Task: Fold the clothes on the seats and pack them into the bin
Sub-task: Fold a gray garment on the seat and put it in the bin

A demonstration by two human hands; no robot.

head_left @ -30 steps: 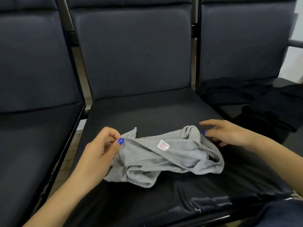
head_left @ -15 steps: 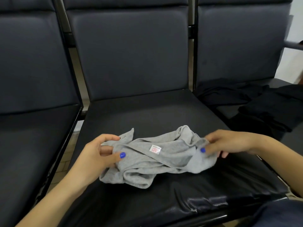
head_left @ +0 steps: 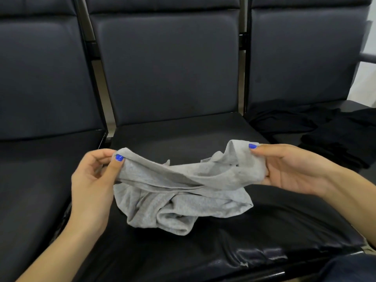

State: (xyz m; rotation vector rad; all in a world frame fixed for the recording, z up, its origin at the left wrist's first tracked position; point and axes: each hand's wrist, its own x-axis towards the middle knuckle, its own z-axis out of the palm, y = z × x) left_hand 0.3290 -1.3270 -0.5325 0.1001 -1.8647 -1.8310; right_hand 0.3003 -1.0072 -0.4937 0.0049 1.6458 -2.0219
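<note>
The grey garment is pinched at one edge by the left hand and the right hand, each grip closed on cloth; the bulk sags bunched onto the middle seat below. A twisted, uneven fold is risked if the tangled layers beneath both grips are not shaken out; no bin is seen

Single head view, forward and down, close over middle seat

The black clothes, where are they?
In the head view, the black clothes lie on the right seat, beside the middle one.
</note>
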